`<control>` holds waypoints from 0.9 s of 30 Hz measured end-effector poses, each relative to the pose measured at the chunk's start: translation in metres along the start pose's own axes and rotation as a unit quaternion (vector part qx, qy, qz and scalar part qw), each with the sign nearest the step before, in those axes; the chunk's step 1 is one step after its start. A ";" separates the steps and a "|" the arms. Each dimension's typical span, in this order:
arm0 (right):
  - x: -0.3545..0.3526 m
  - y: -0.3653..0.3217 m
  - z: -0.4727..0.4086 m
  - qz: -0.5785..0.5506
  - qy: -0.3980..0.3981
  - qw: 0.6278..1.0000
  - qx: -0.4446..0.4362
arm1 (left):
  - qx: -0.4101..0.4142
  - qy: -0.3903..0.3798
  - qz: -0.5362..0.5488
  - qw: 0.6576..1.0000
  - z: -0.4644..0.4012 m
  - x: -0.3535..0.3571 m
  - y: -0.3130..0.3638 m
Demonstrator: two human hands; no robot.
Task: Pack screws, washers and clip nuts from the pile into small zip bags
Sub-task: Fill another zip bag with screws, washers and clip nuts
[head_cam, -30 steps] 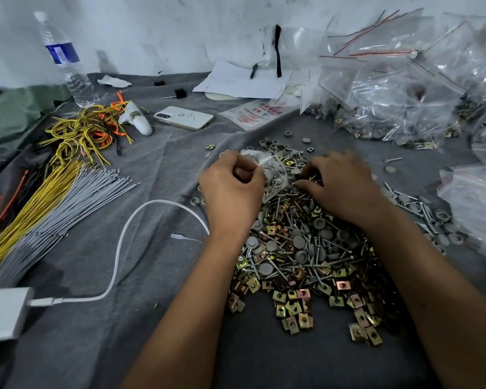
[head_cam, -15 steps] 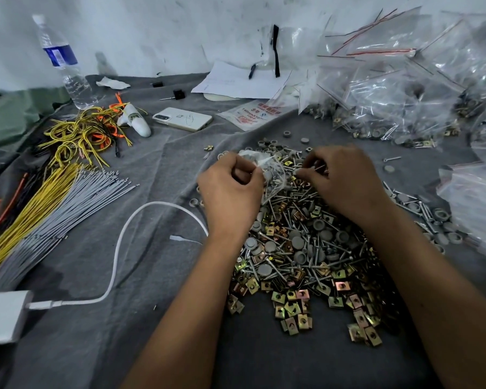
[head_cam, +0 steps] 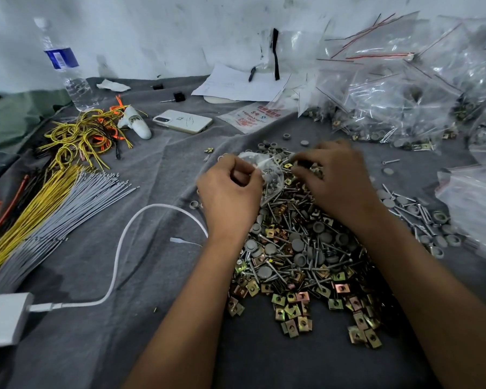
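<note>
Clear zip bag (head_cam: pixel 268 175) pinched open by left hand (head_cam: pixel 230 192) so right hand (head_cam: pixel 337 181), fingertips pinching sm. part (can't ID), can load from pile (head_cam: pixel 300 248).

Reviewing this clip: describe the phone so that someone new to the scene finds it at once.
Start at the water bottle standing at the far left by the wall. On the grey cloth to its right, past the tangled yellow wires, lies the phone: a flat white slab, the only smooth rectangle there.
</note>
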State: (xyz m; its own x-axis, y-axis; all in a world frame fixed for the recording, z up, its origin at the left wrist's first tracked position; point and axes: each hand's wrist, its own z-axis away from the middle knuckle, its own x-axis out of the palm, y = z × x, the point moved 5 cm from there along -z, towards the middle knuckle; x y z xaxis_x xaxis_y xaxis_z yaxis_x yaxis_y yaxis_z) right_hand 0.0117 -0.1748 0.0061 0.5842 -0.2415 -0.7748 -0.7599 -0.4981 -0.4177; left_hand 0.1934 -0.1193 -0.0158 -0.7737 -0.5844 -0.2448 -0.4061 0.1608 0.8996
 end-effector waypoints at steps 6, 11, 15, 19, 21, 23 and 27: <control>-0.009 -0.033 0.009 -0.069 0.032 0.983 -0.165 | 0.011 0.005 -0.010 1.000 0.000 0.000 0.003; -0.009 -0.030 0.009 -0.097 0.036 0.987 -0.123 | 0.001 0.005 0.002 1.000 0.000 0.000 0.002; -0.012 -0.016 0.006 -0.069 0.074 0.992 -0.079 | -0.009 0.006 0.003 1.000 0.000 0.000 0.002; 0.016 -0.005 0.002 0.062 -0.109 0.991 -0.040 | -0.010 0.011 0.000 1.000 0.000 -0.001 0.002; 0.018 -0.003 0.003 0.057 -0.141 0.988 -0.036 | -0.012 0.011 -0.001 1.000 0.000 -0.001 0.001; 0.015 -0.002 0.003 0.044 -0.124 0.991 -0.030 | -0.015 0.011 -0.002 1.000 0.000 -0.002 0.001; 0.005 -0.002 0.002 0.030 -0.031 0.998 -0.047 | -0.019 0.006 0.001 1.000 -0.001 -0.001 -0.002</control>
State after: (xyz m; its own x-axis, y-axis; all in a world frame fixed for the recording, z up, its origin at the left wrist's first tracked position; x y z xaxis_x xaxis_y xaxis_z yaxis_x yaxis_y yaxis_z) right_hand 0.0158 -0.1735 0.0020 0.5167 -0.2222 -0.8268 -0.7617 -0.5604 -0.3254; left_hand 0.1954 -0.1197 -0.0167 -0.7690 -0.5933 -0.2382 -0.3854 0.1329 0.9131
